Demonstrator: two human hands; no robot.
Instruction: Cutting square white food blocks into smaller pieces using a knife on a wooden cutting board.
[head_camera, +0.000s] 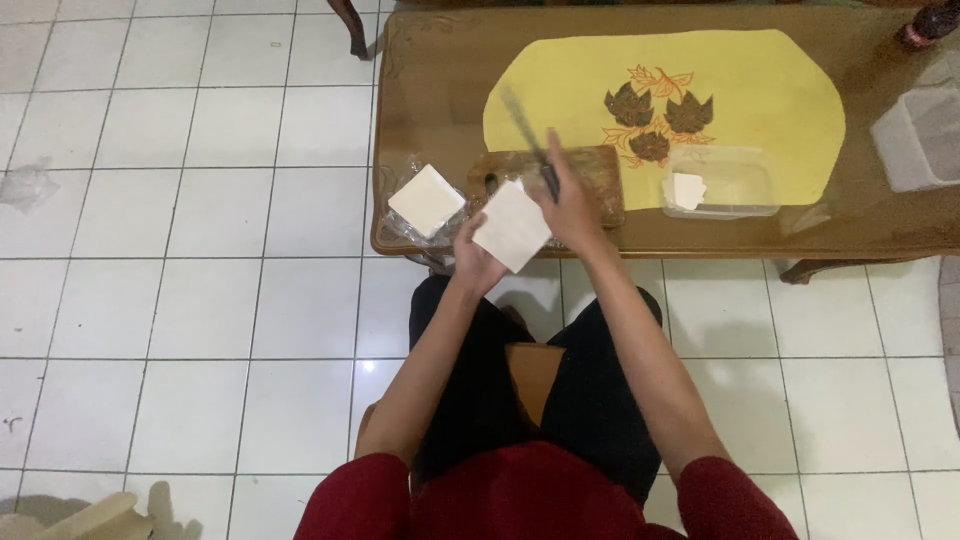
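Tofu block (511, 226) held up over the near worktop (440, 90) edge, knife raised.
Left hand (474, 262) closes on the white slab from below; right hand (572, 205) grips a knife (527, 135), blade blurred, pointing away. Judged step: between cuts, block off the wooden board (595, 170). Next move calls for steadying the soft slab before the blade meets it. Second block (427, 199) lies on plastic wrap, left.

Board (590, 170) on table (420, 90) edge; wrapped slab (427, 200) left of it, lidless box (722, 182) right, placemat (770, 90) behind
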